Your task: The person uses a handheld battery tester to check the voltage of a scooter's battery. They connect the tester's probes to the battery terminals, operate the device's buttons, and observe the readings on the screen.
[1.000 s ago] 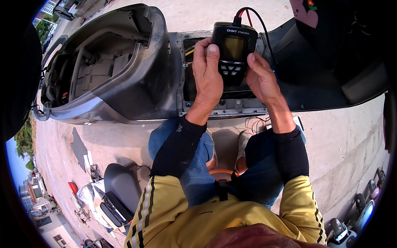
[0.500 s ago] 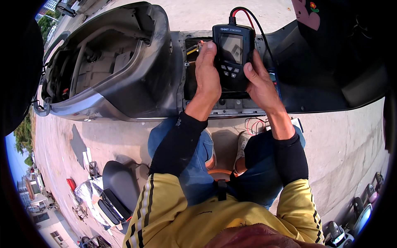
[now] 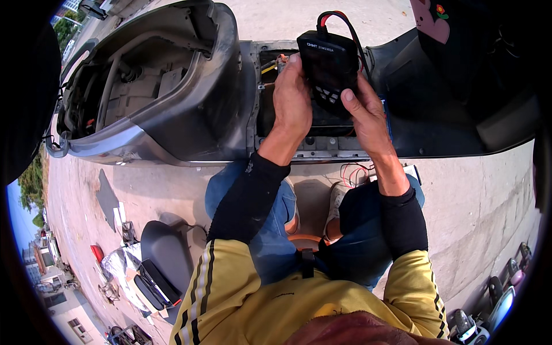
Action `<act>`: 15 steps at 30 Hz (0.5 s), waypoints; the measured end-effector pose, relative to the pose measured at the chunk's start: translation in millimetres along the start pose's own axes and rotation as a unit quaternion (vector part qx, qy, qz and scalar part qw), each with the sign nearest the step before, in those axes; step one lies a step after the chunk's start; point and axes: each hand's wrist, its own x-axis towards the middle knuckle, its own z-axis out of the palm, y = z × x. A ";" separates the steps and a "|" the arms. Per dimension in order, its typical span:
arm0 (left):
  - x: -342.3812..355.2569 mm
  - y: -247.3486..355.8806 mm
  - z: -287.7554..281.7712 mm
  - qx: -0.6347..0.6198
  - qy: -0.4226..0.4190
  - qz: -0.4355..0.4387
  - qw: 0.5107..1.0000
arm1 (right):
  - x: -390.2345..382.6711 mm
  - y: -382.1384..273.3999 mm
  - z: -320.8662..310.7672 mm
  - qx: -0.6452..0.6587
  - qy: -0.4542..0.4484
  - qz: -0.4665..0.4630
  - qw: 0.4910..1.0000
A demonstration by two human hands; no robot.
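A black handheld tester (image 3: 328,69) with a dark screen, grey buttons and red and black leads from its top is tilted over the open bay (image 3: 270,123) in the scooter's floorboard. My left hand (image 3: 290,103) grips the tester's left side, thumb along its edge. My right hand (image 3: 368,118) holds its right side, thumb beside the lower buttons and fingers partly hidden behind it. Under the tester, wires and orange and yellow parts show in the bay.
The scooter's grey rear body (image 3: 190,132) has an open seat cavity; its dark front section (image 3: 437,103) lies right. A loose seat (image 3: 167,253), silver sheeting (image 3: 123,259) and thin red leads (image 3: 356,168) are on the concrete ground (image 3: 477,207). Parked vehicles (image 3: 500,293) stand at lower right.
The tester is tilted differently in both hands and its screen has turned dark in the view. Over the last half second it has moved slightly upward and right.
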 end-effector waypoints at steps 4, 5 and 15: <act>-0.3 0.7 1.0 0.000 -0.001 0.002 1.000 | -1.2 -3.5 -0.5 -0.046 -0.001 -0.004 0.999; -0.6 1.3 1.5 0.001 0.000 0.003 1.000 | -1.0 -4.9 -0.2 -0.055 -0.002 -0.005 0.998; 2.8 9.9 0.5 -0.017 -0.044 0.043 0.998 | -4.4 -4.3 2.9 -0.146 0.014 -0.010 0.989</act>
